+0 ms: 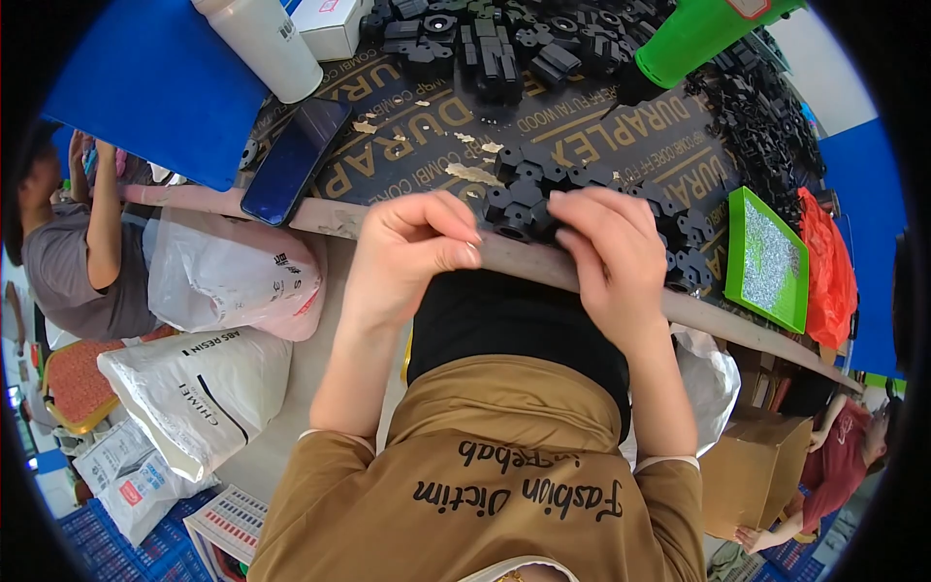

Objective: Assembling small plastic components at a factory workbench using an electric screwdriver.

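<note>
My left hand [407, 254] is closed in a pinch at the table's front edge. A tiny shiny spot shows at its fingertips, too small to name. Beside it, the bent fingers of my right hand [613, 254] grip the side of a black plastic part [524, 199] with rounded ends, resting by the edge. More black parts of the same kind [684, 228] lie along the edge, just right of that hand. Beyond them, a green electric screwdriver [684, 44] points its black nose and thin bit down toward the table.
Black parts [490, 58] are heaped at the back, with a dark pile [766, 126] at right. A phone [296, 160] and white bottle [262, 48] are at left. A green tray [734, 247] holds small silvery pieces. Sacks [208, 388] stand below; co-workers sit on both sides.
</note>
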Available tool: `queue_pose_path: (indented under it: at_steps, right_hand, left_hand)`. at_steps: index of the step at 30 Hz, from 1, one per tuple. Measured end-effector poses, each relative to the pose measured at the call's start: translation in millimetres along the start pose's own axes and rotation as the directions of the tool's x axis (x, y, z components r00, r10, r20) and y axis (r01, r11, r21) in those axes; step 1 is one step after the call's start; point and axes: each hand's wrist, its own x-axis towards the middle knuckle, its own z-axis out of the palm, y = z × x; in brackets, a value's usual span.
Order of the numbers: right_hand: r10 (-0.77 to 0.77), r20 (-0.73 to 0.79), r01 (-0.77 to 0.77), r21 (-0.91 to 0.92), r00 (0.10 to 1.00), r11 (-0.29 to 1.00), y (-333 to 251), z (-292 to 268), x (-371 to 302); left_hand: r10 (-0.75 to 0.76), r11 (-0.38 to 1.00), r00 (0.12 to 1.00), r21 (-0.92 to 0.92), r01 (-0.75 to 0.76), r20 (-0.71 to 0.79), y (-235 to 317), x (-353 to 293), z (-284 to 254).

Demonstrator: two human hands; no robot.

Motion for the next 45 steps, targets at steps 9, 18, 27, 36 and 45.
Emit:
queue_pose_path:
  at_steps: [9, 18, 27, 36, 45]
  right_hand:
    - [0.06, 0.021, -0.064, 0.385, 0.998, 0.921, -42, -21, -25]
    - [-0.007, -0.11, 0.019, 0.104, 0.994, 0.994, -43, -16, -38]
    - [-0.01, -0.247, 0.023, 0.048, 0.969, 0.999, -38, -4, -45]
    - [0.094, -0.328, -0.163, -0.19, 0.94, 0.968, -22, -68, -53]
    - [0.298, -0.557, -0.494, -0.239, 0.775, 0.836, 19, -130, -114]
  left_hand:
    - [-0.293, 0.956, 0.936, 0.045, 0.29, 0.195, -11, -16, 29]
    - [-0.353, 0.931, 0.932, -0.067, 0.359, 0.089, -29, -25, 35]
    - [-0.291, 0.908, 0.956, -0.309, 0.283, 0.02, -42, -37, 48]
    - [0.554, 0.27, 0.823, 0.908, -0.321, 0.126, -3, 9, 21]
    - [0.369, -0.013, 0.866, 0.934, -0.358, 0.337, 3, 30, 11]
